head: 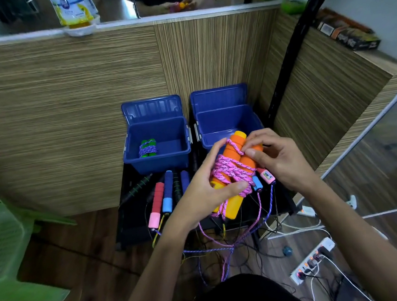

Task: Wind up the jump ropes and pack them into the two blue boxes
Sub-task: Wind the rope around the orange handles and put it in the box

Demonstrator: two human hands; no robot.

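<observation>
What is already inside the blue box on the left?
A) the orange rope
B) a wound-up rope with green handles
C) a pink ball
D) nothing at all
B: the left blue box holds a green-handled rope wound up with purple cord, while the orange-handled rope is up in the person's hands.

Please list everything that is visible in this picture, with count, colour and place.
blue boxes: two, blue, lids open, at the wall
wound rope: one, green handles, in the left box
orange-handled rope: one, pink cord, held in both hands
loose ropes: several, mixed colours, on the black stand
black stand: one, under the boxes
chair: one, green, far left
power strip: one, white, floor at right
left hand: holds the handles
right hand: pinches the cord
</observation>
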